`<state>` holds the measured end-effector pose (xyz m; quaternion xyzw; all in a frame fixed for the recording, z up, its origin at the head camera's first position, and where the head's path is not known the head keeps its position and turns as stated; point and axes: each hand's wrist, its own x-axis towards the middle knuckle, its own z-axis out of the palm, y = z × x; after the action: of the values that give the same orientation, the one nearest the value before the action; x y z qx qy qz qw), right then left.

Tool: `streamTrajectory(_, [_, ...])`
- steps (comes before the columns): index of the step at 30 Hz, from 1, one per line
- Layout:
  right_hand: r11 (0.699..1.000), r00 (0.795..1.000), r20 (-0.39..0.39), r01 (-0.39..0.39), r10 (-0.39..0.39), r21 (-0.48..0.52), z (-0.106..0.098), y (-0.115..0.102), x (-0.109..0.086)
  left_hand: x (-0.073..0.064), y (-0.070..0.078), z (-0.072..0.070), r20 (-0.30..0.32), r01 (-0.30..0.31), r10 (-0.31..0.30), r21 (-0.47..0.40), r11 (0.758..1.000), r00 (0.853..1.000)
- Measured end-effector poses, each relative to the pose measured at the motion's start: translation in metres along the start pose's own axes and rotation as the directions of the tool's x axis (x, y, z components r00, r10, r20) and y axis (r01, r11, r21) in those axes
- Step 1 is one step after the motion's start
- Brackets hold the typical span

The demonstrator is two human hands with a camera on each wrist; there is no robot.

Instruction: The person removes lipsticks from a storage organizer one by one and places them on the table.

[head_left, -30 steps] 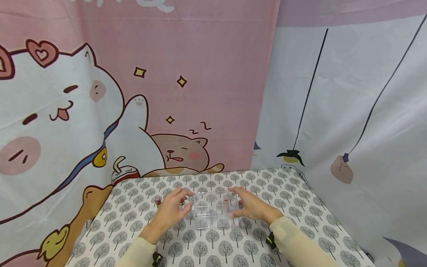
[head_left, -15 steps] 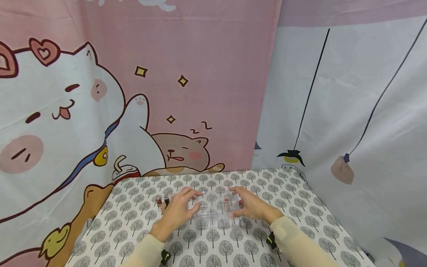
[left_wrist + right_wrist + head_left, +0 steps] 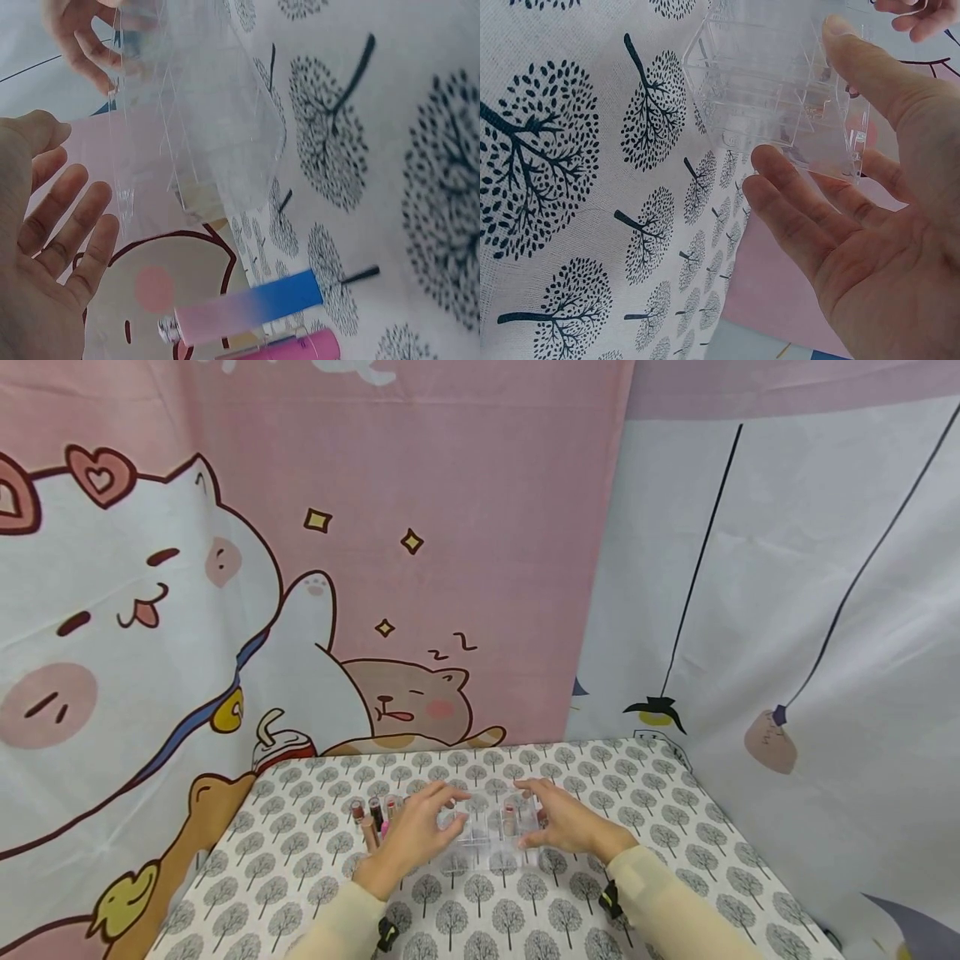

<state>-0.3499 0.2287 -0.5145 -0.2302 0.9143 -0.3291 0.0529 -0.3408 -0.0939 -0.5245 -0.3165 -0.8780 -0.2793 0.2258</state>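
Observation:
A clear plastic organizer box (image 3: 474, 853) with divided compartments stands on the table; one lipstick (image 3: 510, 821) is upright in its right part. My right hand (image 3: 566, 822) holds the box's right end, thumb on the near side and fingers on the far side. In the right wrist view, the thumb and fingers (image 3: 799, 217) lie around the box's end. My left hand (image 3: 416, 833) hovers at the box's left side, fingers loosely bent. The left wrist view shows its palm (image 3: 37, 292) holding nothing, apart from the clear wall.
Several lipsticks stand left of my left hand, including a rose-gold tube (image 3: 371, 833) and a black one (image 3: 376, 810). Close to the left wrist are a pink-to-blue tube (image 3: 255, 301) and a magenta tube (image 3: 319, 345). A tree-print cloth (image 3: 506, 922) covers the table, with printed curtains behind.
My left hand has moved right, from beside the lipsticks to over the box's left side, uncovering more of the lipsticks. My right hand has stayed at the box's right end.

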Motion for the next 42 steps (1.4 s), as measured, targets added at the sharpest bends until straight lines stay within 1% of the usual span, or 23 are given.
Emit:
streamTrajectory(4, [1.000,1.000,-0.002,-0.001,0.001,-0.002,0.000,-0.001,0.000,0.004,0.004,0.005,-0.005,-0.017,0.017,-0.002,1.000,1.000])
streamTrajectory(7, [1.000,1.000,-0.004,-0.005,0.005,-0.009,0.000,-0.001,0.001,0.006,0.007,0.007,0.000,-0.019,0.019,-0.017,1.000,1.000])
streamTrajectory(14, [1.000,1.000,-0.006,-0.003,0.003,-0.011,0.000,0.000,0.002,0.012,0.012,0.017,0.047,0.030,-0.027,-0.057,0.998,0.999])
streamTrajectory(17, [1.000,1.000,-0.005,-0.004,0.004,-0.009,0.001,0.001,0.001,0.014,0.014,0.023,0.054,0.034,-0.030,-0.073,0.997,0.998])
streamTrajectory(21, [1.000,1.000,-0.002,0.001,-0.001,-0.006,0.001,0.001,0.000,0.017,0.016,0.031,0.051,0.027,-0.025,-0.050,0.998,0.998])
streamTrajectory(23, [1.000,1.000,-0.003,0.004,-0.004,-0.004,0.001,0.001,0.000,0.019,0.018,0.034,0.053,0.033,-0.031,-0.040,0.999,0.998])
streamTrajectory(25, [1.000,1.000,-0.003,0.004,-0.004,-0.002,0.001,0.001,0.001,0.020,0.020,0.037,0.055,0.045,-0.043,-0.034,0.998,0.998])
streamTrajectory(34, [1.000,1.000,-0.002,-0.004,0.004,0.006,0.000,0.000,0.001,0.030,0.029,0.049,0.090,0.113,-0.106,-0.075,0.991,0.990])
streamTrajectory(40, [1.000,1.000,0.006,0.001,-0.001,0.005,0.000,0.001,0.001,0.035,0.032,0.061,0.089,0.132,-0.126,-0.061,0.989,0.988])
streamTrajectory(42, [1.000,1.000,0.005,0.007,-0.007,0.001,-0.001,0.001,0.001,0.037,0.033,0.064,0.074,0.135,-0.130,-0.057,0.989,0.989])
